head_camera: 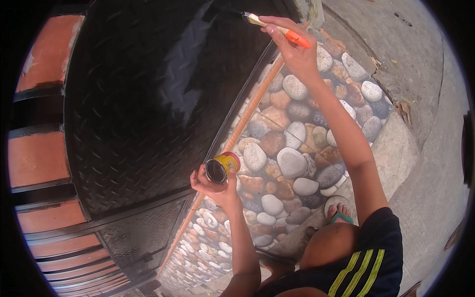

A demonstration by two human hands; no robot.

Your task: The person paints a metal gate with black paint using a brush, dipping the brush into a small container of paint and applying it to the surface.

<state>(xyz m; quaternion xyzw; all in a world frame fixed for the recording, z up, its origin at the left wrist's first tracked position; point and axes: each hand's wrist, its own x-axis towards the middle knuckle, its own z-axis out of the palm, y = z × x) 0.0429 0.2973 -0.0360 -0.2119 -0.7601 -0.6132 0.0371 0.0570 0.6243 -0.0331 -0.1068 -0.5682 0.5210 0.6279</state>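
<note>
My left hand grips a small yellow and red paint can, tilted so its dark inside faces the metal panel. Between the thumb and fingers of my right hand is a paintbrush with an orange-tipped handle. Dark paint coats its bristles, which are at or very near the panel's right part; contact is hard to tell. The black diamond-plate metal panel fills the left of the view and looks glossy. A paler grey streak runs down its middle, either a reflection or thinner paint.
An orange-brown rail or ledge borders the panel. Beyond it lies a surface of rounded stones, with a rough concrete block and concrete paving at right. Terracotta-coloured panels between black bars line the left. My sandalled foot is below.
</note>
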